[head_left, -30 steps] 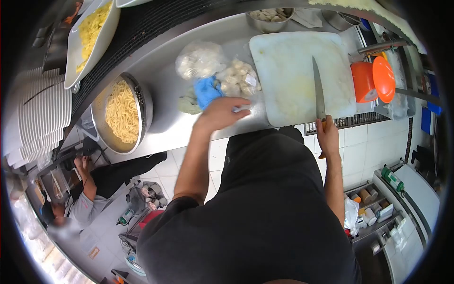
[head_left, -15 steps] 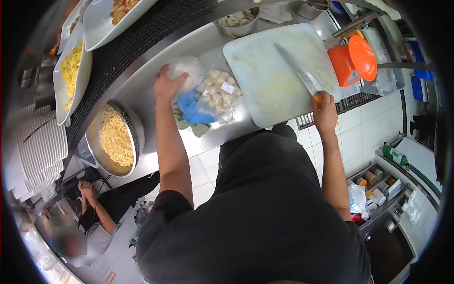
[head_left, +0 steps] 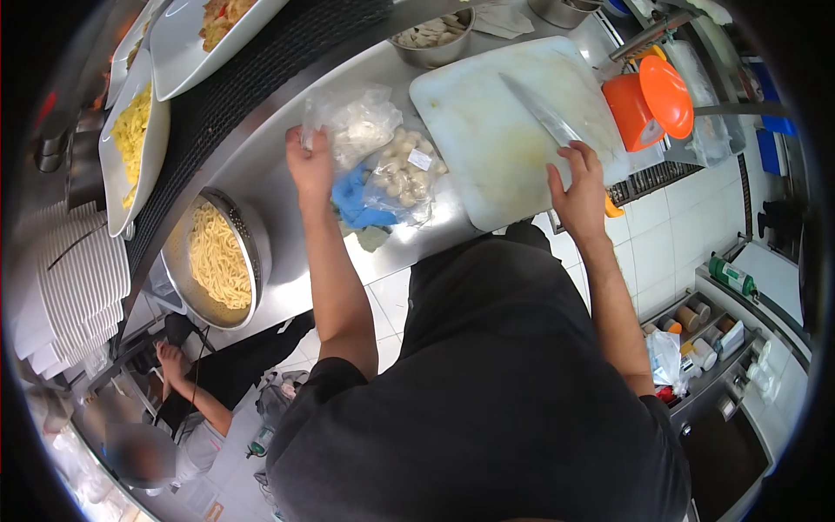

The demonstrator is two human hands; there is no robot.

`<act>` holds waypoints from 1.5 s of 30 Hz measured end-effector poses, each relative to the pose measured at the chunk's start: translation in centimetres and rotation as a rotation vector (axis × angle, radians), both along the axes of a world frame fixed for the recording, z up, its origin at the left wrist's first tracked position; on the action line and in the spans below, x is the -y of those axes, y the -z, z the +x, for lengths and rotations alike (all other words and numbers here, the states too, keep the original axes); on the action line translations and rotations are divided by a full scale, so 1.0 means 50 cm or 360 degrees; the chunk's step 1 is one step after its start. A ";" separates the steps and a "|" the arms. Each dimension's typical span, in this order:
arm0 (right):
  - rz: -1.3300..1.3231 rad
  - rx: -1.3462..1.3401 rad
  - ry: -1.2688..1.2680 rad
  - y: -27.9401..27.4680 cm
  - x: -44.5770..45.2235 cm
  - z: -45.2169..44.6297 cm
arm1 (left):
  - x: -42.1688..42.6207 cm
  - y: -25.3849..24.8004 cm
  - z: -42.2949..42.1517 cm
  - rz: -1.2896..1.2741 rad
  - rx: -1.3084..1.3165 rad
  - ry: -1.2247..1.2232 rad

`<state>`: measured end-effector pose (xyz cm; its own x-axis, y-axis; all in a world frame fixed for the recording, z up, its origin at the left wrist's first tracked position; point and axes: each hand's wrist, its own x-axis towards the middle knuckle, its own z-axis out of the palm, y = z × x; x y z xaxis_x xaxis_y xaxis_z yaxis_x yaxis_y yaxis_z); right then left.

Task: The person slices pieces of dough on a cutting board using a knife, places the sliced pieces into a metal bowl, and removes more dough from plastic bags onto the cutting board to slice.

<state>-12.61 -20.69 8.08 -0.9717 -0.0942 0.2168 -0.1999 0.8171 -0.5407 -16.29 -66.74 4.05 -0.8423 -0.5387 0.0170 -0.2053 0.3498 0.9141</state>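
"Clear plastic bag (head_left: 358, 130) on the metal worktop (head_left: 280, 183): does the left hand (head_left: 310, 167) have it?"

"The fingers are curled nearly closed at its edge. I can't tell if they grip it."

"How would you handle it well?"

"Pinch loose plastic, not the pale contents, and lift gently; the film looks thin. Mind the second bag (head_left: 407, 178), close beside it on the blue cloth (head_left: 355, 198)."

"And the right hand (head_left: 578, 198)?"

"Partly open, thumb apart from the fingers, over the heel of the knife (head_left: 537, 104). Whether it touches is unclear. The blade lies on the cutting board (head_left: 474, 113), so I'd want those fingertips clear of the edge."

"Any writing?"

"The second bag has a white sticker (head_left: 419, 159), too small to read. The orange scale (head_left: 628, 109) shows no legible brand, and neither does the green bottle (head_left: 731, 275)."
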 end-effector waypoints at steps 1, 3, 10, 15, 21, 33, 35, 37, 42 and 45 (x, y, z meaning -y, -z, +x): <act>-0.0086 0.0014 -0.0054 -0.021 0.014 -0.003 | -0.026 -0.045 -0.003 0.0044 -0.0037 0.0044; -0.0196 0.0044 -0.0130 -0.071 0.049 -0.005 | -0.078 -0.092 -0.016 0.0125 -0.0113 0.0174; -0.0532 0.0463 -0.0006 -0.084 0.107 -0.038 | -0.315 -0.032 -0.057 0.0235 0.0096 0.0699; -0.0714 0.0572 0.0340 0.071 0.021 -0.071 | -0.394 0.024 -0.044 -0.0445 -0.0144 0.0656; -0.0866 0.0551 0.0404 0.079 -0.014 -0.058 | -0.446 -0.127 0.003 -0.0937 -0.0619 0.0760; -0.0398 -0.0062 0.0284 -0.022 0.022 -0.089 | -0.525 -0.093 -0.019 -0.1246 0.0260 0.1365; -0.0330 -0.0216 0.0051 -0.044 0.041 -0.050 | -0.510 -0.071 -0.027 -0.1181 0.0261 0.1383; -0.0185 -0.0189 -0.0164 -0.028 0.068 -0.030 | -0.500 -0.066 -0.032 -0.1085 0.0218 0.1405; 0.0139 0.0903 0.0037 0.034 0.096 -0.066 | -0.450 -0.005 -0.047 -0.1027 -0.0304 0.1557; 0.0049 0.0622 0.0138 0.121 0.100 -0.093 | -0.453 -0.051 -0.043 -0.0467 -0.0299 0.1450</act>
